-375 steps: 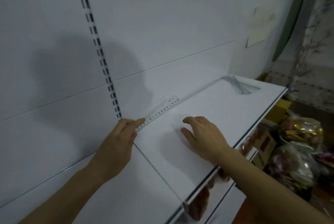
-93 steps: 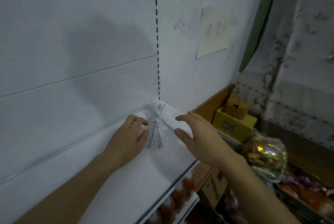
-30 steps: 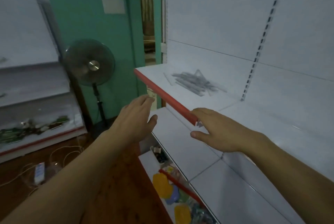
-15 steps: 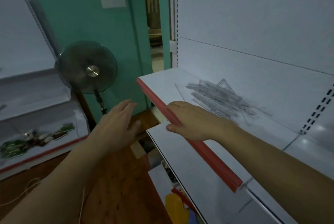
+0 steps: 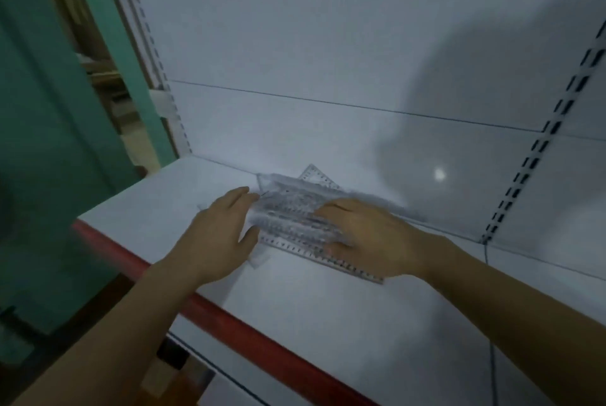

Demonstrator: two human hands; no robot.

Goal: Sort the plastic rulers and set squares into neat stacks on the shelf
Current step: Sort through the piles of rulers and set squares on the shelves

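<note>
A loose pile of clear plastic rulers (image 5: 288,215) lies on the white shelf (image 5: 328,300) near the back wall. A clear set square (image 5: 316,174) pokes out behind the pile. My left hand (image 5: 219,235) rests at the pile's left end, fingers apart and touching the rulers. My right hand (image 5: 370,235) lies flat on the pile's right part, fingers spread over it and thumb at the front ruler's edge. Whether either hand grips a ruler is blurred. The right end of the pile is hidden under my right hand.
The shelf has a red front edge (image 5: 210,304). A slotted upright (image 5: 537,146) runs up the white back panel at the right. A green wall (image 5: 42,143) and a doorway stand to the left. Another white shelf (image 5: 236,389) shows below.
Both hands have moved from the red shelf edge onto the ruler pile. My view has come closer to the shelf, away from the fan and the room at the left.
</note>
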